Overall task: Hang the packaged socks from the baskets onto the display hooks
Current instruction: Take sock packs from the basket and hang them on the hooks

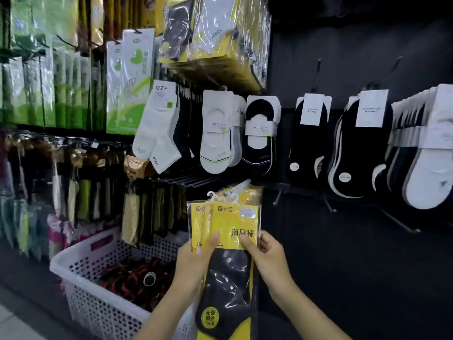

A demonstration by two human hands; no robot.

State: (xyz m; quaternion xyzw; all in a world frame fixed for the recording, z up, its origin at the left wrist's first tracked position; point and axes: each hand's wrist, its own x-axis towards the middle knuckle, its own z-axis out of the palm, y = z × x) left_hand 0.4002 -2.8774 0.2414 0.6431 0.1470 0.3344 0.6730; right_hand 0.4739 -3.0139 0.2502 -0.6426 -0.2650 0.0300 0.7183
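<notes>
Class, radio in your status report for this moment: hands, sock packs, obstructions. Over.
Left hand and right hand both grip the stack of yellow plastic sock packs. Packs unhung, just below the bare black wire hooks. No obstruction seen between. Over.

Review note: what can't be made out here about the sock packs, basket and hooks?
Head view:
- Pack count: the yellow-and-black plastic sock packs gripped by the left hand and right hand overlap, hiding those behind.
- Front pack's bottom: cut off by the frame edge.
- Contents of the white perforated plastic basket: dark, blurred, partly behind the left forearm.
- The bare black metal hooks: dim against the black wall.
</notes>
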